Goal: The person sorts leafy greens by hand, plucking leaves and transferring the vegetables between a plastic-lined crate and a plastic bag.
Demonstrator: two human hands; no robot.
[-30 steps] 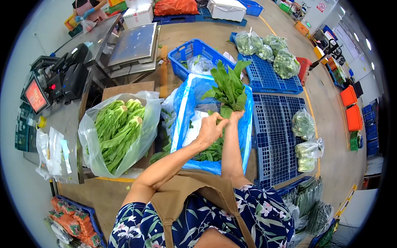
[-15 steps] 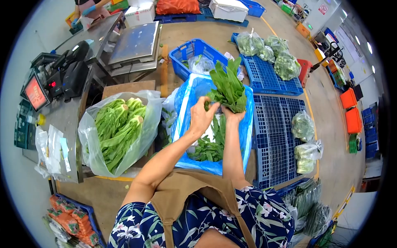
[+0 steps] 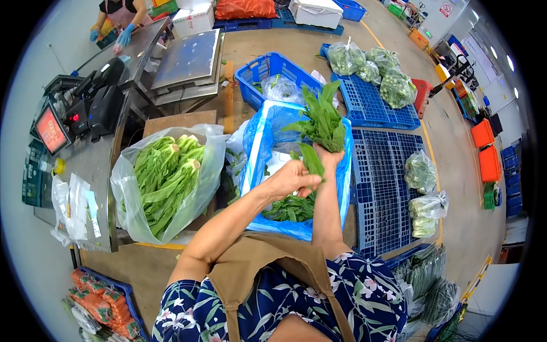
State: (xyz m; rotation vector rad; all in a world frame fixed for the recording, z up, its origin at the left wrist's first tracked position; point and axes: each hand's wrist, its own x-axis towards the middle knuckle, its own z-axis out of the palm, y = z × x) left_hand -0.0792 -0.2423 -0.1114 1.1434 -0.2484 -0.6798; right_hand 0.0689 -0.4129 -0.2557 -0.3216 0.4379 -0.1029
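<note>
My right hand [image 3: 330,158] is wrapped round the lower end of a bunch of leafy greens [image 3: 325,122], which stands up above the lined box. Just below and left of it, my left hand [image 3: 293,178] is closed, pinching a green leaf sprig [image 3: 311,159]. Both hands are over a white box lined with a blue plastic bag [image 3: 248,165]. More loose greens [image 3: 292,208] lie in the bottom of the box, partly hidden by my left hand and forearm.
An open clear bag of long leafy lettuce [image 3: 171,176] stands to the left. Behind the box is a blue crate [image 3: 250,94]. Blue pallets [image 3: 387,188] with bagged vegetables lie to the right. A metal table [image 3: 85,162] carries a screen [image 3: 51,130]. A co-worker's gloved hands [image 3: 126,35] show far left.
My left hand has come away from the bunch's base, down and slightly right, with a leaf sprig in its fingers. My right hand still holds the bunch, now tilted slightly right.
</note>
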